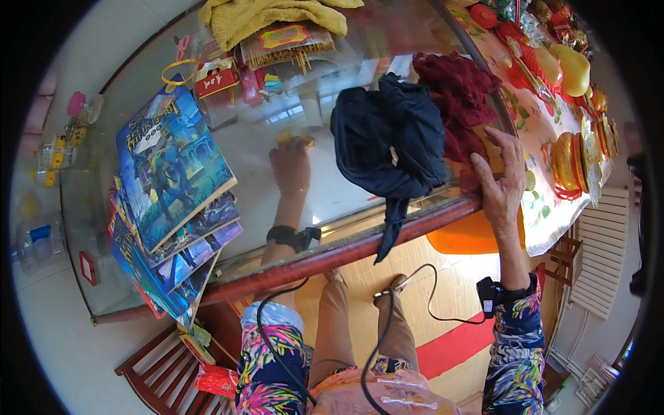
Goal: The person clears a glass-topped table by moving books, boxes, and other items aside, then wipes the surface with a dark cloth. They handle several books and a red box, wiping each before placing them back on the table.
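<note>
My left hand (290, 165) reaches under the wooden front rail (332, 254) of a glass-topped display counter (244, 166) and shows through the glass. Its fingers are bent around a small yellow item (290, 137), perhaps a cloth, mostly covered by the hand. My right hand (502, 181) rests at the counter's right front corner, fingers spread and holding nothing. Beside it on the top lie a bunched dark navy cloth (386, 137), one end hanging over the rail, and a burgundy lacy cloth (459, 98).
Stacked illustrated books (176, 166) stand at the left. A yellow towel (275, 18), a pack of thin sticks (288, 44) and a red box (217, 78) lie farther back. A floral-covered table (539, 145) with ornaments adjoins the right side. Black cables (436, 290) dangle before me.
</note>
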`<act>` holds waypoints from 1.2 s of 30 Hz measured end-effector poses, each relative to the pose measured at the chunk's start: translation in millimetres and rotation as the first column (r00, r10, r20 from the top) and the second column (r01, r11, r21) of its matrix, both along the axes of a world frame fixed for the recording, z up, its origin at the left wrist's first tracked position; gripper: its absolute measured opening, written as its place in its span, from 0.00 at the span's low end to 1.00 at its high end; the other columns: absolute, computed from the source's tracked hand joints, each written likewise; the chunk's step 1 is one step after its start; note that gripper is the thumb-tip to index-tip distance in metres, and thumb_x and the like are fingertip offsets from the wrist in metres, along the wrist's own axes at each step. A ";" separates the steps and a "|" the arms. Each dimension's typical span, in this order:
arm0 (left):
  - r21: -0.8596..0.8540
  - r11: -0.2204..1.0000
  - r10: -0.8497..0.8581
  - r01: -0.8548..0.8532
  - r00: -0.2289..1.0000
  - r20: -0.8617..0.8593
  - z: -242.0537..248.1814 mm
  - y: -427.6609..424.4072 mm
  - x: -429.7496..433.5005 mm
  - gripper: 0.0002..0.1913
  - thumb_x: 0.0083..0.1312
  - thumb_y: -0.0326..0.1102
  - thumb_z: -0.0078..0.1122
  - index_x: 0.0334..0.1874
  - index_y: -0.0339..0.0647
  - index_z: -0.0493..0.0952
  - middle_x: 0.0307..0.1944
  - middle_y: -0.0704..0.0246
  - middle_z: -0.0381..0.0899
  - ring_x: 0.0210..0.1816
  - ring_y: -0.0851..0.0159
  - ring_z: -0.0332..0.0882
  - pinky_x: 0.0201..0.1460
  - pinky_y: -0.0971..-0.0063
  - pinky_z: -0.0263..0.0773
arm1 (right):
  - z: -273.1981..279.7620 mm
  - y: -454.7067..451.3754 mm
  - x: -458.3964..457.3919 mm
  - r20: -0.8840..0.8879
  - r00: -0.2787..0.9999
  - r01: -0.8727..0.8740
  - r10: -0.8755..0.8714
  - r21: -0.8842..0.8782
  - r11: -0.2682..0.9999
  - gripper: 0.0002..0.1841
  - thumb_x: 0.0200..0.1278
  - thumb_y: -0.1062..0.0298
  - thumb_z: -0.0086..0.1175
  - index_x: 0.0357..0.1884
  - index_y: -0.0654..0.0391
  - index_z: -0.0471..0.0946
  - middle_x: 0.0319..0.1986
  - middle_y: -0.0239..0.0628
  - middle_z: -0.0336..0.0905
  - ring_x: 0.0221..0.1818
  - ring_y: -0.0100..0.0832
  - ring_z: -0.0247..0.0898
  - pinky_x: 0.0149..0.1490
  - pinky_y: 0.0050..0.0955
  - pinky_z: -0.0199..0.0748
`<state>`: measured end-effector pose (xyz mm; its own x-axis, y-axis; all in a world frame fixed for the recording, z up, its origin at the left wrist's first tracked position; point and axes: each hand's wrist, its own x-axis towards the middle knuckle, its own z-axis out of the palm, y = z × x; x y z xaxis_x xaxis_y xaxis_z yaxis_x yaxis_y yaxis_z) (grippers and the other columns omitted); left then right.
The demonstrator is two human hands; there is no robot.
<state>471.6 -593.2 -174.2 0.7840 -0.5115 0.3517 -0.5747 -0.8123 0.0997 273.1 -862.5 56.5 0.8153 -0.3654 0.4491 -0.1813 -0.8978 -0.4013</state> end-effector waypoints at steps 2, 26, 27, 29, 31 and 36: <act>0.114 0.993 0.036 -0.028 0.997 -0.062 4.6 6.6 -4.4 0.06 0.60 0.29 0.57 0.36 0.47 0.82 0.36 0.70 0.82 0.44 0.61 0.78 0.43 0.62 0.70 | 0.0 1.3 -0.2 0.008 1.000 0.009 -0.009 0.010 1.000 0.23 0.59 0.56 0.63 0.55 0.54 0.78 0.50 0.40 0.77 0.56 0.44 0.72 0.62 0.39 0.66; -0.452 0.553 -0.832 0.700 0.493 -0.255 127.6 -94.2 -380.5 0.22 0.51 0.24 0.68 0.50 0.52 0.83 0.44 0.67 0.76 0.41 0.56 0.76 0.43 0.63 0.74 | -103.7 38.8 -327.4 -0.329 0.932 0.264 -0.155 0.905 -0.333 0.12 0.71 0.58 0.56 0.44 0.55 0.83 0.26 0.26 0.79 0.23 0.16 0.69 0.26 0.16 0.60; -0.438 0.543 -0.840 0.717 0.475 -0.262 128.3 -106.3 -390.3 0.22 0.52 0.24 0.68 0.50 0.51 0.83 0.45 0.66 0.76 0.41 0.56 0.77 0.44 0.63 0.74 | -106.2 31.6 -340.6 -0.339 0.918 0.262 -0.206 0.908 -0.328 0.11 0.70 0.59 0.56 0.43 0.55 0.83 0.25 0.26 0.78 0.23 0.16 0.68 0.26 0.16 0.60; -0.443 0.519 -0.855 0.731 0.442 -0.271 124.4 -136.2 -410.0 0.21 0.53 0.25 0.68 0.51 0.48 0.82 0.46 0.65 0.77 0.43 0.56 0.77 0.45 0.62 0.75 | -117.5 5.8 -368.2 -0.404 0.875 0.317 -0.267 0.895 -0.314 0.09 0.71 0.63 0.55 0.40 0.56 0.83 0.25 0.26 0.79 0.22 0.15 0.67 0.25 0.16 0.62; -0.415 0.584 -0.812 0.698 0.483 -0.328 116.7 -164.7 -432.6 0.20 0.54 0.25 0.68 0.51 0.45 0.82 0.46 0.63 0.77 0.45 0.55 0.78 0.47 0.61 0.75 | -135.4 -25.3 -401.5 -0.441 0.841 0.361 -0.313 0.889 -0.281 0.11 0.70 0.62 0.56 0.41 0.57 0.84 0.25 0.27 0.79 0.22 0.16 0.68 0.24 0.16 0.63; -0.312 0.709 -0.656 0.632 0.429 -0.621 88.0 -188.3 -472.2 0.14 0.62 0.29 0.63 0.51 0.40 0.80 0.48 0.57 0.76 0.49 0.50 0.76 0.51 0.59 0.73 | -206.0 -131.7 -480.3 -0.502 0.718 0.356 -0.483 0.860 -0.365 0.12 0.70 0.66 0.52 0.47 0.60 0.82 0.27 0.35 0.83 0.19 0.22 0.74 0.22 0.20 0.67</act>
<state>-0.6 -781.5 -86.3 0.2404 -0.9678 -0.0744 -0.6955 -0.2252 0.6823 -207.2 -994.2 -149.5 0.1865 -0.6179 -0.7638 -0.2095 0.7346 -0.6454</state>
